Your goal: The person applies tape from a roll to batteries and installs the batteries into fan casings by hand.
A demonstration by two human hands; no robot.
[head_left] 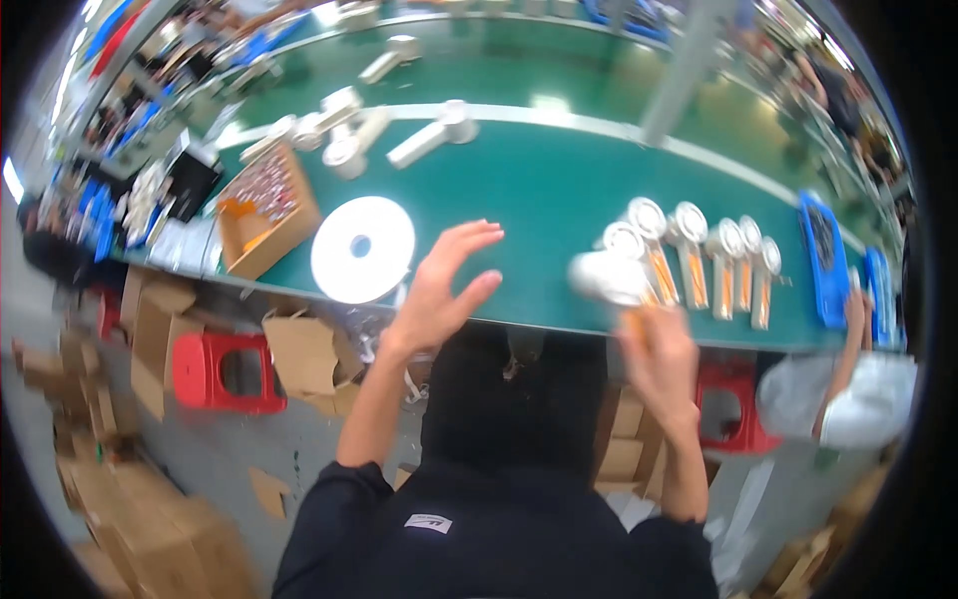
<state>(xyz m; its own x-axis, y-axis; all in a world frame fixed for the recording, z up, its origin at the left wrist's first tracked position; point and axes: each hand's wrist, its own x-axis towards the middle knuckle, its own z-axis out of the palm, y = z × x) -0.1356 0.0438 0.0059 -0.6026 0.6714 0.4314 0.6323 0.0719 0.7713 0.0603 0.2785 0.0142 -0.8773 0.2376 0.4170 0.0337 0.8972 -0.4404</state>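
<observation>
My right hand (659,359) is closed around the handle of a white round-headed housing (607,277), shaped like a hair dryer. Motion smears both the hand and the piece, which hangs over the near edge of the green table. Open, with thumb and fingers apart, my left hand (444,285) is raised above the table edge and holds nothing. Just left of it lies a flat white disc (337,262) with a bluish centre. Several similar white housings (692,255) with orange strips along their handles lie in a row beyond my right hand.
A cardboard box of small parts (299,205) stands at the left. More white housings (444,135) lie toward the back. Blue trays (823,265) are at the right, near another person's hand (857,309). Red stools (225,371) and cartons stand below the table.
</observation>
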